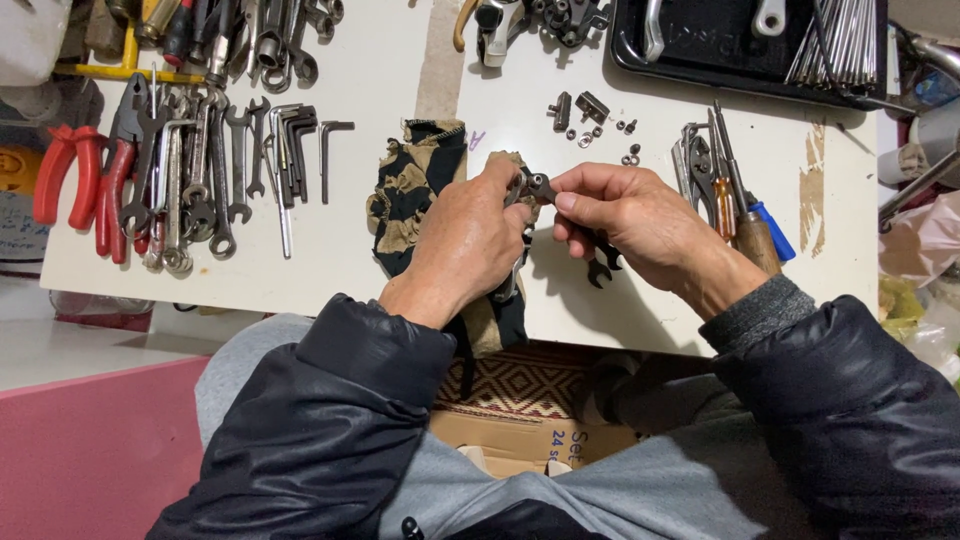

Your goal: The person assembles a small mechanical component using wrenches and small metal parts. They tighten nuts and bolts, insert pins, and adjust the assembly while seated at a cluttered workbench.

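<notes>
Both hands above white table (400, 70): left hand (470, 240) and right hand (625, 225) fingertips pinching small dark metal part (538, 185) between them, over patterned rag (415, 190), presumably for steady grip; wrenches (215, 165) well left.

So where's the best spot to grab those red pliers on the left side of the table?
Probably by the two red handles, coming in from the near left. The red pliers lie flat on the white table, handles spread and free on the outside, while the metal jaw end is crowded against the row of wrenches. Both the left hand and right hand are busy with a small dark metal part.
</notes>
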